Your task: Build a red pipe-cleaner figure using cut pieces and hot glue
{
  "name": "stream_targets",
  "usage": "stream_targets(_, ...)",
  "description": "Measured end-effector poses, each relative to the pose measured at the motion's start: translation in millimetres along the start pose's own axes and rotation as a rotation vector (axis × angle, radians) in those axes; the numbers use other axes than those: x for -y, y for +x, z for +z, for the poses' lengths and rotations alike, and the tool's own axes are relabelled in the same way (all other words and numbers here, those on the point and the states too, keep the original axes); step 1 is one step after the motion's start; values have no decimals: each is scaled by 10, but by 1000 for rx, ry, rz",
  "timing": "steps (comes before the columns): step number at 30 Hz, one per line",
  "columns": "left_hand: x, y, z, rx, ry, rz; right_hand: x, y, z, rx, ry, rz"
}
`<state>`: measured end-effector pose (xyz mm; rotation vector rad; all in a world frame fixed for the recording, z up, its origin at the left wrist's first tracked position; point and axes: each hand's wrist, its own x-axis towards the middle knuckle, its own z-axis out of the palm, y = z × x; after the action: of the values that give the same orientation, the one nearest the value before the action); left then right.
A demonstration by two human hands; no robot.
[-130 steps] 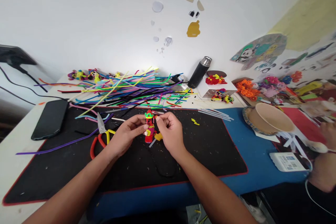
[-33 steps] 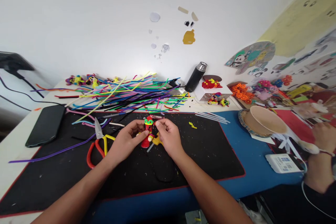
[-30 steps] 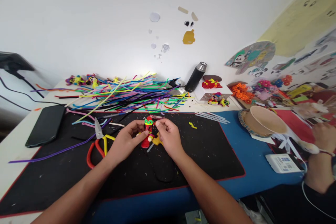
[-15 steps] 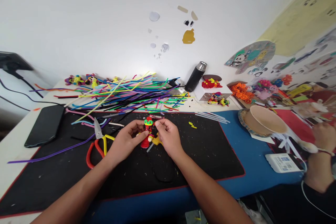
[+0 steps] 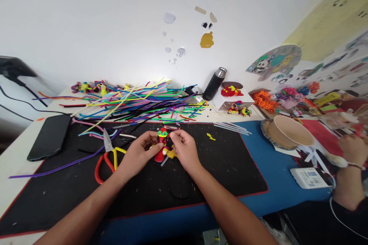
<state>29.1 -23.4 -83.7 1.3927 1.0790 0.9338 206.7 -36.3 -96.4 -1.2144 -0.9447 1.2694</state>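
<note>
A small red pipe-cleaner figure point(image 5: 161, 146) with a green head stands upright over the black mat point(image 5: 224, 164). My left hand point(image 5: 138, 155) pinches it from the left, fingers closed around its body. From the right, my right hand point(image 5: 185, 149) grips the figure near its head, thumb and forefinger pressed together. A yellow piece point(image 5: 172, 154) shows just under my right hand.
Red-and-yellow-handled scissors point(image 5: 107, 153) lie left of my hands. A heap of coloured pipe cleaners point(image 5: 135, 101) fills the back. A black phone point(image 5: 50, 136) is far left, a dark flask point(image 5: 214, 83) behind. Another person's hand point(image 5: 350, 149) works at the right by paper plates point(image 5: 287, 130).
Since 4.3 s ago the figure and both hands sit slightly lower, near the mat. Over the last second my hands stay nearly still; the other person's hand at right shifts a little.
</note>
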Motion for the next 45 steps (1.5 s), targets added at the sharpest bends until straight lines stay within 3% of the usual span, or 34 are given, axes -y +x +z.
stream_targets(45, -16, -7, -8, -99, -15, -49, 88, -54, -8, -37, 59, -18)
